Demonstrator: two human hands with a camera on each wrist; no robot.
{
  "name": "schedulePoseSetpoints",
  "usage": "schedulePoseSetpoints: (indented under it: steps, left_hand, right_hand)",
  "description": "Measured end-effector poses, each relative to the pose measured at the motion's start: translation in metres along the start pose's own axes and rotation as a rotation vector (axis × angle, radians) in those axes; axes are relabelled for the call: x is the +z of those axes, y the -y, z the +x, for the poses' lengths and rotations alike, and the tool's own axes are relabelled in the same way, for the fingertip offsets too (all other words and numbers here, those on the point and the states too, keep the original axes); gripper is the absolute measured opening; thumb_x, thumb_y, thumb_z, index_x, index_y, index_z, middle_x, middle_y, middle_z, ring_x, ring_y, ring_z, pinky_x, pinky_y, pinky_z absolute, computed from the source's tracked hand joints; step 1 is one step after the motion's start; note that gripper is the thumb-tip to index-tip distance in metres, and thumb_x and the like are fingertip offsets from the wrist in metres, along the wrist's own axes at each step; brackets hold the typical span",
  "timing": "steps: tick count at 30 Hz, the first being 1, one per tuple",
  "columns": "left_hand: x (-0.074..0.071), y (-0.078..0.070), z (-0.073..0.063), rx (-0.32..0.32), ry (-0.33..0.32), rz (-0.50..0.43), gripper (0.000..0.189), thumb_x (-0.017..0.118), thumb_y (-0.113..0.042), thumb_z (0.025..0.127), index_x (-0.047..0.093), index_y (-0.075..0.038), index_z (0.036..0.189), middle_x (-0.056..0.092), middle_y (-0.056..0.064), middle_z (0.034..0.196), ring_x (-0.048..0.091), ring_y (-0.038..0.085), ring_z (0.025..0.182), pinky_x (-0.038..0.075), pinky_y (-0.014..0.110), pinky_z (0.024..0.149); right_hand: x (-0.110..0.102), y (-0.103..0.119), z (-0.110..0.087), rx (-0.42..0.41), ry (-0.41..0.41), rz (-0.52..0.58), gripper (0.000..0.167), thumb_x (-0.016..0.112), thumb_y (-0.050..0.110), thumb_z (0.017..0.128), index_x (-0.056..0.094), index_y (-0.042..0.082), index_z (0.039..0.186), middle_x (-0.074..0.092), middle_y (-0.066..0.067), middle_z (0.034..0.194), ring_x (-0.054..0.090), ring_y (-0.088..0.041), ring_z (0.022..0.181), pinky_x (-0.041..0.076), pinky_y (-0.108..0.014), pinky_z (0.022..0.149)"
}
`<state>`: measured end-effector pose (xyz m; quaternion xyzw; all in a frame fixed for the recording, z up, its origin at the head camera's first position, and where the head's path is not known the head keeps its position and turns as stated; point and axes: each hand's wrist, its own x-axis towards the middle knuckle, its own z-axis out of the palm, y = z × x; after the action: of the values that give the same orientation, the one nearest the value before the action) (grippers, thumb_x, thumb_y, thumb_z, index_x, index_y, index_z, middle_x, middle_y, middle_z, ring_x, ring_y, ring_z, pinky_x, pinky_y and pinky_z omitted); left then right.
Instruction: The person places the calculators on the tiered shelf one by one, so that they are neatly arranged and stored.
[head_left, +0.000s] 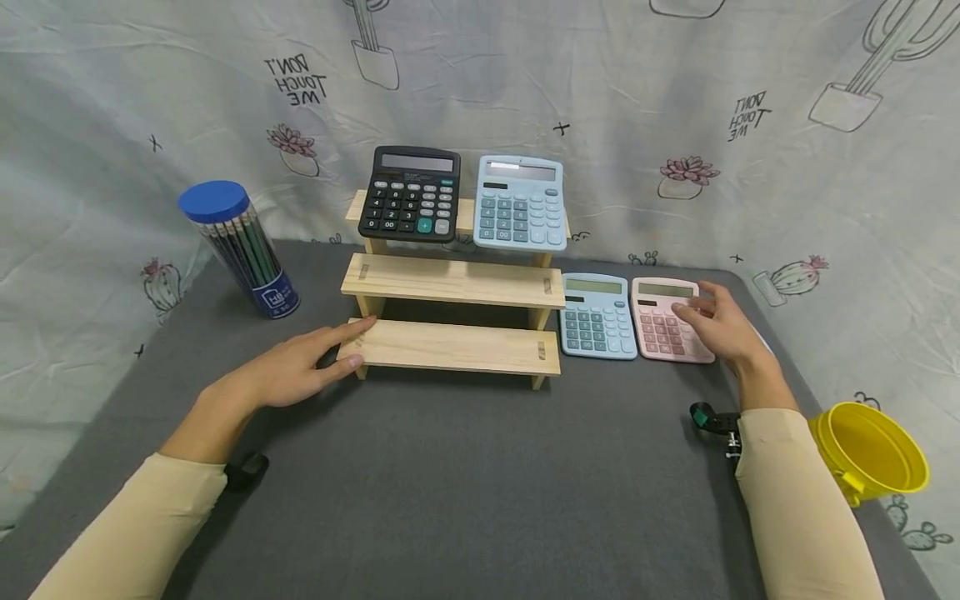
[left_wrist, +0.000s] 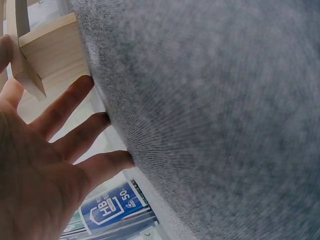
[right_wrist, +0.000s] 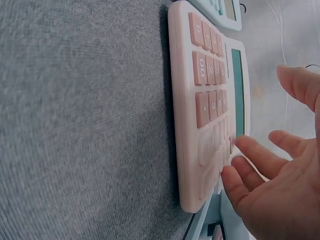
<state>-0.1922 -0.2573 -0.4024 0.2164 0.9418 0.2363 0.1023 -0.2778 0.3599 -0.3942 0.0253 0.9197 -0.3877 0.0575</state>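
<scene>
In the head view, my left hand (head_left: pixel 300 367) touches the left end of a three-tier wooden stand's bottom board (head_left: pixel 457 346), index fingertip on top and thumb at the front corner. Its other fingers reach straight to the grey cloth in the left wrist view. My right hand (head_left: pixel 723 325) is at the right side of a pink calculator (head_left: pixel 663 321), fingers loosely bent, fingertips close to its keys and display. A light blue calculator (head_left: pixel 596 317) lies left of the pink one. On the stand's top tier lean a black calculator (head_left: pixel 408 196) and another light blue calculator (head_left: pixel 520 204).
A clear tub of pencils (head_left: pixel 247 250) with a blue lid stands at the back left. A yellow bucket (head_left: pixel 870 450) is by the right forearm. Beyond the pink calculator, a pale blue object (right_wrist: pixel 232 220) partly shows. A patterned curtain (head_left: pixel 480 83) hangs behind the table.
</scene>
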Motion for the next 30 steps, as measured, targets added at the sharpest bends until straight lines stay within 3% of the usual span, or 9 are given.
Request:
schedulePoseSetpoints:
  steps: [5,9,15,21,27,30]
  left_hand:
    - [0.0009,0.001,0.0001,0.003,-0.005,0.001,0.06,0.044,-0.049,0.109,0.026,-0.034,0.164,0.046,0.019,0.155,0.052,0.041,0.133,0.039,0.068,0.105]
    - [0.0015,0.0011,-0.0001,-0.006,-0.001,0.007,0.061,0.044,-0.05,0.109,0.027,-0.032,0.164,0.046,0.02,0.155,0.052,0.042,0.133,0.04,0.068,0.104]
    - [0.0006,0.0,0.0019,-0.022,0.008,0.001,0.062,0.044,-0.053,0.108,0.026,-0.035,0.164,0.04,0.018,0.16,0.048,0.044,0.138,0.036,0.071,0.107]
    - [-0.0004,-0.0007,0.0011,-0.02,0.01,-0.006,0.061,0.044,-0.052,0.108,0.026,-0.034,0.164,0.037,0.017,0.163,0.043,0.045,0.142,0.034,0.071,0.109]
    - [-0.0019,-0.0017,0.0001,-0.022,0.014,-0.011,0.062,0.044,-0.052,0.108,0.026,-0.034,0.164,0.035,0.017,0.164,0.04,0.046,0.145,0.032,0.071,0.111]
    - [-0.0016,-0.0021,0.001,-0.021,0.017,-0.009,0.062,0.043,-0.052,0.108,0.025,-0.034,0.164,0.035,0.018,0.164,0.04,0.046,0.145,0.032,0.071,0.111]
  right_hand:
    - [0.0017,-0.0006,0.0017,0.009,-0.017,-0.023,0.096,0.048,0.053,0.104,-0.005,-0.003,0.162,0.005,-0.039,0.164,0.011,-0.059,0.15,0.017,-0.072,0.116]
    - [0.002,-0.0044,0.003,0.042,0.023,-0.033,0.096,0.047,0.05,0.106,-0.009,-0.006,0.16,0.0,-0.042,0.162,0.009,-0.059,0.15,0.016,-0.071,0.117]
    - [0.0023,-0.0075,0.0046,0.113,0.064,-0.05,0.096,0.044,0.049,0.107,-0.013,-0.009,0.158,0.007,-0.048,0.157,0.017,-0.06,0.147,0.02,-0.07,0.116]
    - [0.0047,-0.0082,0.0052,0.136,0.027,0.098,0.099,0.047,0.054,0.105,-0.014,-0.001,0.161,0.005,-0.044,0.161,0.018,-0.059,0.148,0.022,-0.069,0.117]
    - [0.0022,-0.0066,0.001,0.12,0.0,0.248,0.101,0.052,0.054,0.103,-0.016,0.009,0.163,-0.005,-0.031,0.167,0.004,-0.05,0.154,0.015,-0.065,0.121]
    - [-0.0033,-0.0062,-0.0016,0.108,0.05,0.3,0.101,0.053,0.054,0.103,-0.023,0.021,0.162,-0.012,-0.024,0.169,0.006,-0.046,0.155,0.028,-0.058,0.119]
